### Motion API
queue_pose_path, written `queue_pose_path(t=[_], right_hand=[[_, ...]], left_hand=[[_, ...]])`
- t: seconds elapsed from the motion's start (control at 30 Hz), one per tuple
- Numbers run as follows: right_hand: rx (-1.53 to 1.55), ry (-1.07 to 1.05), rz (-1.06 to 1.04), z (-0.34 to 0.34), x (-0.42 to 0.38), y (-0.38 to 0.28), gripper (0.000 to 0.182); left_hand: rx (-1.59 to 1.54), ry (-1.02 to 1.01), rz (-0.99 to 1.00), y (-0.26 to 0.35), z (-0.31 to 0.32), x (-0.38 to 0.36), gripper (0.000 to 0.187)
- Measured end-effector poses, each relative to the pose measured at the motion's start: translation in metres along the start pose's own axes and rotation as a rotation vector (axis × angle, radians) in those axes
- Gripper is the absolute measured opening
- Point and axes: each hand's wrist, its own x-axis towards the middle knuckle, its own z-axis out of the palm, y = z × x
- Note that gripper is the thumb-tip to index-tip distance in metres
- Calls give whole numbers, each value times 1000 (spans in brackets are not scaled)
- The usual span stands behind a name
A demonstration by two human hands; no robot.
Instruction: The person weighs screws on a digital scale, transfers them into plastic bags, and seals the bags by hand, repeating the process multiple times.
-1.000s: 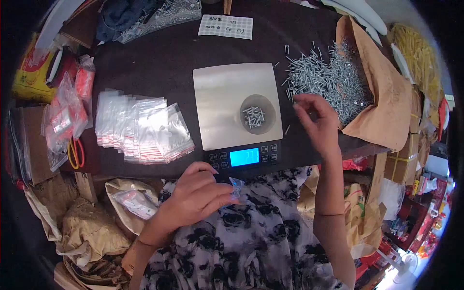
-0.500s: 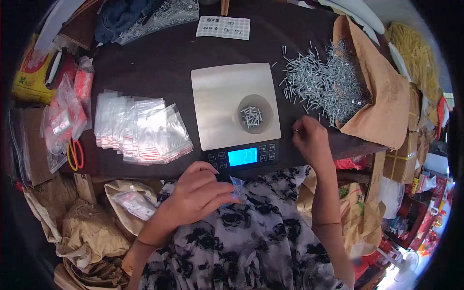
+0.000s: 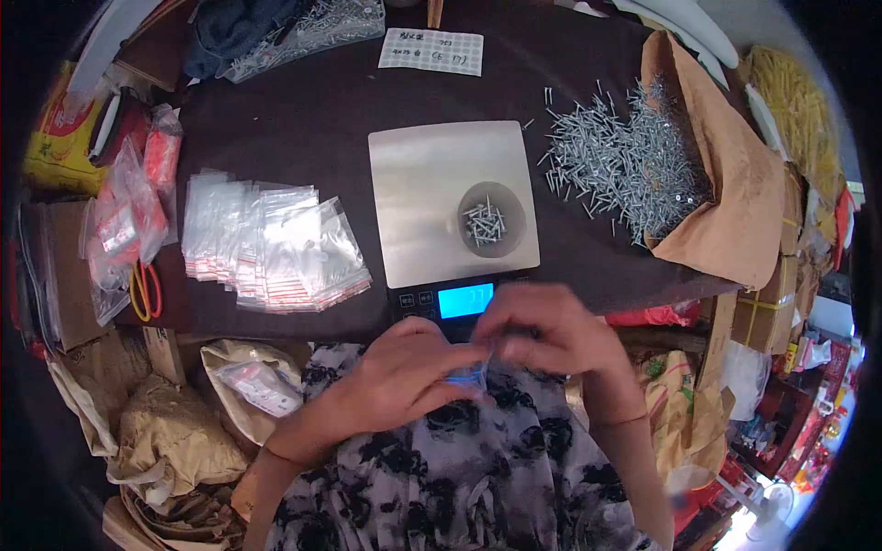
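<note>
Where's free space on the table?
Bare tabletop: left of the scale, beyond the plastic bags; right of the card, beyond the fastener pile; smaller patch nearer than that pile, right of the scale. Crowded: scale's near edge, with left hand and right hand.

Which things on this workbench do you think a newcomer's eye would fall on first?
Probably the silver scale in the middle, with its glowing blue display and a round dish of metal fasteners on its plate. To its right, the big loose heap of fasteners spills beside crumpled brown paper; to its left lie overlapping clear bags with red-striped edges.
</note>
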Motion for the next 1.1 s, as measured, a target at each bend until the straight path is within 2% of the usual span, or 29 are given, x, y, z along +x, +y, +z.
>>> queue_pose_path(t=[0.03, 0.13, 0.23, 0.33, 0.43, 0.47, 0.53, 0.57, 0.63, 0.77, 0.87, 0.97, 1.07, 1.1], right_hand=[[90, -89, -10, 5, -2, -2, 11], [211, -116, 8, 11, -8, -6, 9], [143, -15, -29, 5, -12, 2, 11], [69, 23, 12, 5, -7, -2, 9], [-5, 188, -46, 0, -5, 9, 7], [-59, 291, 13, -5, -5, 12, 4], [-170, 494, 131, -20, -6, 19, 14], [-280, 510, 86, -23, -1, 23, 24], [-499, 536, -6, -24, 10, 29, 43], [-842, 433, 94, -3, 23, 40, 87], [-833, 318, 100, -9, 21, 43, 85], [78, 453, 122, -8, 23, 26, 66], [-14, 181, -24, -23, 22, 5, 48], [-165, 103, -63, -27, 28, -11, 45]], left_hand=[[-52, 9, -27, 0, 0, -1, 31], [-115, -67, 109, -8, 5, -8, 26], [-48, 27, 103, -6, 12, -6, 24], [114, 158, 116, 12, -8, 4, 22], [160, 99, 131, 3, -20, -9, 21], [191, 98, 87, 1, -27, -13, 20], [256, 98, 1, 1, -38, -14, 18], [230, 101, -75, 6, -40, -9, 15], [226, 59, -94, 4, -38, -8, 14], [202, 8, -67, -1, -26, -5, 11], [183, 33, -43, -7, -17, -2, 12], [192, 40, -29, -12, -11, -1, 14], [185, 70, -31, -15, -2, 3, 14], [182, 89, -38, -15, 1, 5, 14]])
